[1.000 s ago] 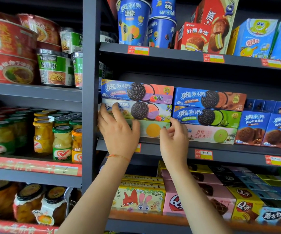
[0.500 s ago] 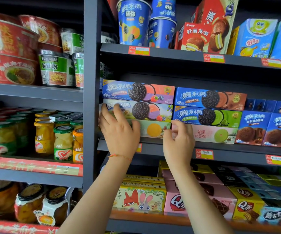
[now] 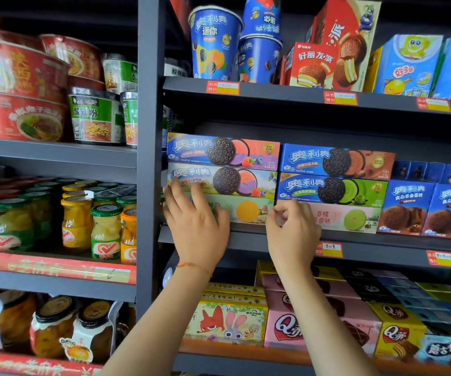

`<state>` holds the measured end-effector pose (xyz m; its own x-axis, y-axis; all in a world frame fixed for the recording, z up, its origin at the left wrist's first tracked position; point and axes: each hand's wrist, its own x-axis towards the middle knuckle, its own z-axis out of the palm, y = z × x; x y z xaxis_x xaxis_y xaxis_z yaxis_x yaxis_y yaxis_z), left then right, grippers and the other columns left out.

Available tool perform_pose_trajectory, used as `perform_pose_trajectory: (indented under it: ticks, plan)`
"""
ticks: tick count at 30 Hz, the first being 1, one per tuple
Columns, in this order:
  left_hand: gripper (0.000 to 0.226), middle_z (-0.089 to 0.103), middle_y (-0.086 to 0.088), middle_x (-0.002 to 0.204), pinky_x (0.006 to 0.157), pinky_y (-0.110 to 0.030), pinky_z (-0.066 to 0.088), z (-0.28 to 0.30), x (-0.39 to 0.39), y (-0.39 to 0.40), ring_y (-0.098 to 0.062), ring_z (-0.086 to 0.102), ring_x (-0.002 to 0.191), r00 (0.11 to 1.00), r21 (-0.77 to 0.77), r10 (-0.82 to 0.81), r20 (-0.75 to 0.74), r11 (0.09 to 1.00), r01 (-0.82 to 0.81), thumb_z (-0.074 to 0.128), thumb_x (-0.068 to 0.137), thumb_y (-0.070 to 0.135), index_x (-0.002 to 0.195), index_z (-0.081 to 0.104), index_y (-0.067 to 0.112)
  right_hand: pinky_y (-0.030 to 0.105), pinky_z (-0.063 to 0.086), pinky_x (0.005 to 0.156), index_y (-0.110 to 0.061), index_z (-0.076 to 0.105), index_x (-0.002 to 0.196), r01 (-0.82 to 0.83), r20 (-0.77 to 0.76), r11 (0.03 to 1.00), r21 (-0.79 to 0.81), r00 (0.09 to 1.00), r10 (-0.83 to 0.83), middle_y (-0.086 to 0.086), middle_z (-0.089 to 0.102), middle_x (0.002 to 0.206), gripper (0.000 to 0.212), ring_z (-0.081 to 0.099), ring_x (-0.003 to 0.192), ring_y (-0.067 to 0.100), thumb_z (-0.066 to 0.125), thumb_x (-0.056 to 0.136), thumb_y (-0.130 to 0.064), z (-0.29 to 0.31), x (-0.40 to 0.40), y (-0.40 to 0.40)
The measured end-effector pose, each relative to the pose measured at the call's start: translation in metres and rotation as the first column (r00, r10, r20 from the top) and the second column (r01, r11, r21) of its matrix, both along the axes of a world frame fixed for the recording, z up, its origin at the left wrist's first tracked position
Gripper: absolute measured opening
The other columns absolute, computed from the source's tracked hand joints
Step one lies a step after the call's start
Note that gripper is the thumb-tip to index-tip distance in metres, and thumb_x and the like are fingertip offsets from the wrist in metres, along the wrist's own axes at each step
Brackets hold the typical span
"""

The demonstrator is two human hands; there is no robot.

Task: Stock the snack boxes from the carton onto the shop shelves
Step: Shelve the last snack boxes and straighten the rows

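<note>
— Both hands up at the middle shelf (image 3: 246,234), right by the grey upright (image 3: 148,158).

— Left hand (image 3: 195,226) spread wide, fingers straight, laid flat against the fronts of the lower two boxes in the left stack.

— Fingertips reached the middle box (image 3: 246,183), the one with the dark biscuit and purple cream. Palm covered the left end of the pale bottom box (image 3: 248,211) with the orange disc.

— And the right hand (image 3: 292,229)?

— Fingers curled in, pinched at the seam where that bottom box met the pink box (image 3: 346,218) beside it. Looked closed on the corner of the pale box; hard to tell which of the two.

— Third box (image 3: 218,151) sat on top of the stack, untouched.

— Second stack just beside it, blue box (image 3: 335,161) over green box (image 3: 332,189) over the pink one.

— Thin orange thread (image 3: 191,265) round the left wrist.

— Carton nowhere in view.
</note>
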<state>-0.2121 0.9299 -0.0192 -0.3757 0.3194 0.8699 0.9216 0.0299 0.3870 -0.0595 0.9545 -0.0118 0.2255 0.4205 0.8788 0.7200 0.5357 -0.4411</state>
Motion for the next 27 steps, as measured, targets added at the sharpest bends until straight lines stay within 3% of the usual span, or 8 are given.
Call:
perform_pose_trajectory:
  ticks: [20,27]
  plan:
    - [0.057,0.038,-0.032,0.145,0.1,-0.06,0.041,-0.003,0.0011,-0.0032,-0.057,0.04,0.127,1.0,-0.014,-0.015,0.003,1.0,0.015,0.043,0.084,0.038,0.129,0.05,0.003,0.04,0.042,0.074,-0.014,0.061,0.085,0.096,0.057,0.994,-0.047,0.994,-0.093,0.003,0.063,0.083,0.01,0.06,0.079,0.028,0.069,0.089,-0.018,0.0014,-0.0017,0.0009]
    - [0.055,0.038,-0.032,0.145,0.099,-0.061,0.044,-0.0048,-0.0005,-0.0015,-0.056,0.039,0.129,1.0,-0.004,-0.029,0.006,1.0,0.029,0.053,0.083,0.033,0.13,0.048,0.004,0.037,0.039,0.075,-0.015,0.06,0.085,0.071,0.053,0.996,-0.057,0.996,-0.068,0.002,0.061,0.083,0.01,0.059,0.08,0.027,0.068,0.089,-0.019,0.0019,-0.001,-0.0004]
